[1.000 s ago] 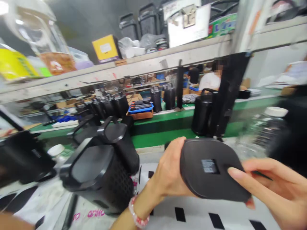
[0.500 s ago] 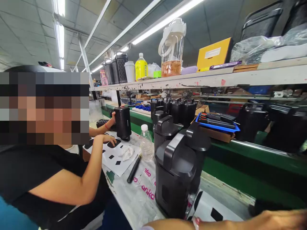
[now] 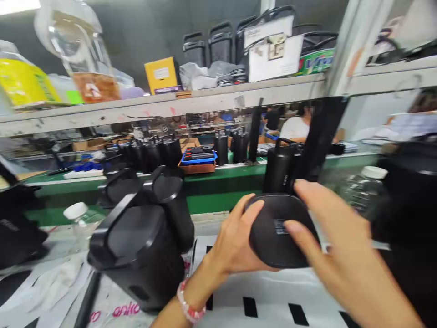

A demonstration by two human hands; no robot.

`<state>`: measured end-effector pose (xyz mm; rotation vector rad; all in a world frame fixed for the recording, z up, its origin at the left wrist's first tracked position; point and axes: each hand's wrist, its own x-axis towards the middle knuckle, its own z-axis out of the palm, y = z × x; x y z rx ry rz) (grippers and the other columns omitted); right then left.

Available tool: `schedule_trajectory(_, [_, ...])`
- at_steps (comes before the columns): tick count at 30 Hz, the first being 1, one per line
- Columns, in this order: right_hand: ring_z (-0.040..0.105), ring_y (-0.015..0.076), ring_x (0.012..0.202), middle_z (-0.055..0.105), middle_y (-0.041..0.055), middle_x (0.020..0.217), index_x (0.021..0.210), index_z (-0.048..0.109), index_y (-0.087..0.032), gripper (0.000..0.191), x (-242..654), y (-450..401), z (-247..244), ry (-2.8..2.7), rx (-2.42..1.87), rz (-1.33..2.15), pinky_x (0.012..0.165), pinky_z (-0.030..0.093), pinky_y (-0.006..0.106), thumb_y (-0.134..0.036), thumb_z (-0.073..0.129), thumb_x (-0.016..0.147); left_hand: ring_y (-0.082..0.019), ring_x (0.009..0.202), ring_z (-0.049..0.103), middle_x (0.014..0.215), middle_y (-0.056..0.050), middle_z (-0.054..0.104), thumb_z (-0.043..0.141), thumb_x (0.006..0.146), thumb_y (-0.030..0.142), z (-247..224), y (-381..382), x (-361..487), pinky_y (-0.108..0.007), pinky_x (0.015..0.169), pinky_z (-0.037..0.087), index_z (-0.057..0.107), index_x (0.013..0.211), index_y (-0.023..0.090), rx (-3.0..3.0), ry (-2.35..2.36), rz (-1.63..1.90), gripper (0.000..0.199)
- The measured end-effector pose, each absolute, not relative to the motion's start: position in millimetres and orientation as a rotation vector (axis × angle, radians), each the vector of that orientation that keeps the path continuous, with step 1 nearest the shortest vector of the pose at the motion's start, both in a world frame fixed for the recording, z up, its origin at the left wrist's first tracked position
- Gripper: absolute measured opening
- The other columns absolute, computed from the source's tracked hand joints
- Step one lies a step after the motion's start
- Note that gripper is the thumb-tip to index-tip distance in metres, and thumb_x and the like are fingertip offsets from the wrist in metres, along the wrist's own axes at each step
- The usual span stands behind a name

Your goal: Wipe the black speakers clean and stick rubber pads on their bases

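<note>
Cluttered shelf (image 3: 205,101) behind; left grip (image 3: 230,241) holds black case (image 3: 269,243), right grip (image 3: 341,237) touching.

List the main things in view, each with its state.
black unit: held, label toward the viewer
left hand: gripping the black unit
right hand: thumb over the label, grip unclear
near canister: standing, handle up
left bottle: capped
right bottle: capped
jug: partly full
blue tray: holding tools

A pink-and-white beaded bracelet (image 3: 186,308) rings the bare left wrist (image 3: 204,281).
</note>
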<state>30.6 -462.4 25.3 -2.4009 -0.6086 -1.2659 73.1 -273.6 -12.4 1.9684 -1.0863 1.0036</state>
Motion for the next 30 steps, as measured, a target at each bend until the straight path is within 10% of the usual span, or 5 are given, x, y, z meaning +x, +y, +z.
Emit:
schedule_trajectory(11, [0.029, 0.0237, 0.145, 0.034, 0.0059, 0.156, 0.152, 0.031, -0.017, 0.056, 27, -460, 22, -0.265, -2.597, -0.909, 0.106, 0.040, 0.048, -0.044, 0.020, 0.104, -0.036, 0.129, 0.054, 0.144, -0.019, 0.049, 0.094, 0.043, 0.037, -7, -271, 64, -0.048, 0.097, 0.057, 0.012, 0.151, 0.027, 2.140, -0.882, 0.990, 0.136])
schedule_trajectory(25, [0.032, 0.0280, 0.143, 0.034, 0.0104, 0.155, 0.148, 0.036, -0.005, 0.054, 25, -434, 20, -0.300, -2.700, -1.280, 0.108, 0.029, 0.049, -0.034, 0.025, 0.104, -0.038, 0.118, 0.063, 0.142, -0.020, 0.051, 0.094, 0.041, 0.038, -6, -272, 61, -0.047, 0.083, 0.062, -0.004, 0.152, 0.027, 2.221, -0.761, 0.885, 0.149])
schedule_trajectory(30, [0.033, 0.0316, 0.141, 0.036, 0.0142, 0.154, 0.147, 0.038, -0.005, 0.056, 20, -417, 20, -0.438, -2.721, -1.411, 0.113, 0.017, 0.050, -0.037, 0.032, 0.101, -0.037, 0.128, 0.055, 0.147, -0.023, 0.045, 0.085, 0.060, 0.032, -12, -270, 66, -0.050, 0.095, 0.058, -0.001, 0.153, 0.024, 2.154, -0.839, 0.921, 0.127])
